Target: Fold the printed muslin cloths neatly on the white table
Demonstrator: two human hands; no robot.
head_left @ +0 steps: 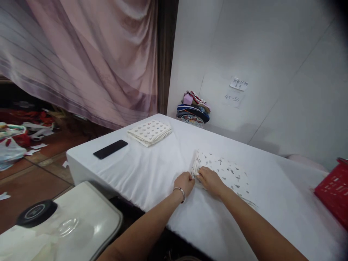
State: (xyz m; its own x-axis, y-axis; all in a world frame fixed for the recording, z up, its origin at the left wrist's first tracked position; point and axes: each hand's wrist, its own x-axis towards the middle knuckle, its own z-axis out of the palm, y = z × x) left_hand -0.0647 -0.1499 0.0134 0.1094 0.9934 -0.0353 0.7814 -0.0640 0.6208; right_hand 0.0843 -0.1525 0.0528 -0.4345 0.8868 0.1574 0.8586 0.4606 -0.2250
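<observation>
A white cloth with small grey printed motifs [231, 170] lies partly folded on the white-covered table [152, 166]. At its near left corner, my left hand [185, 184], with a bracelet at the wrist, is closed on the edge of the fabric. Right beside it my right hand [210, 180] pinches the same edge, fingers curled inward. The fingertips of both hands are partly hidden. Farther back on the table rests a neatly folded cloth [149, 131] with a similar print.
A black phone [110, 149] lies near the table's left end. Folded clothes [193, 108] are stacked by the wall. A red basket [333, 192] stands at the right. At lower left is a white-topped surface [89, 214] bearing a black round object [37, 213]. A pink curtain [108, 54] hangs behind.
</observation>
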